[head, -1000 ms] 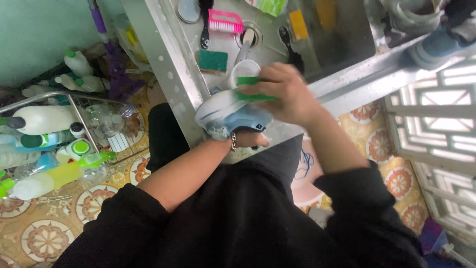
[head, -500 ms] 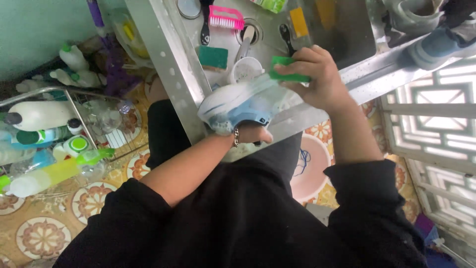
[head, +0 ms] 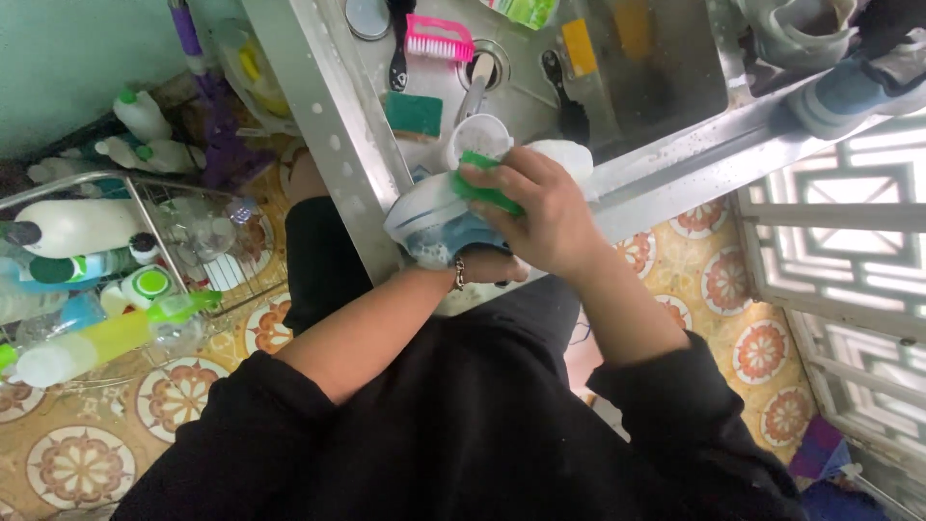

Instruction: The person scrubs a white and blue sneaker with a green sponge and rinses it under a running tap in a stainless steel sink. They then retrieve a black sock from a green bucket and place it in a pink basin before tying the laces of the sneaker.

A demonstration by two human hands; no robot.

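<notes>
A white and blue shoe (head: 434, 217) sits at the front edge of a steel sink (head: 666, 68), held just above the rim and over the person's lap. The left hand (head: 477, 265) is under the shoe, mostly hidden by it, with the fingers curled around its underside in a firm grip. The right hand (head: 540, 207) lies on top of the shoe, closed around a green sponge (head: 482, 188) that it presses against the shoe's upper side. Only the green edge of the sponge shows between the fingers.

Just behind the hands, inside the sink, stands a white cup (head: 479, 140), and beside it lies a white bottle (head: 564, 156) on its side. A second green sponge (head: 413, 114) rests flat on the sink floor near the cup. Further back lie a pink brush (head: 439, 39) with white bristles and a black brush (head: 569, 101). A yellow sponge (head: 579, 46) lies near the far wall of the sink.

On the far right corner of the sink's edge rest more shoes (head: 849, 68), grey and blue. To the left, on the patterned tile floor (head: 77, 463), a wire rack (head: 145, 193) holds several bottles (head: 72, 227) of cleaning liquid, white, green and yellow. The person wears black sleeves pushed up the forearms.
</notes>
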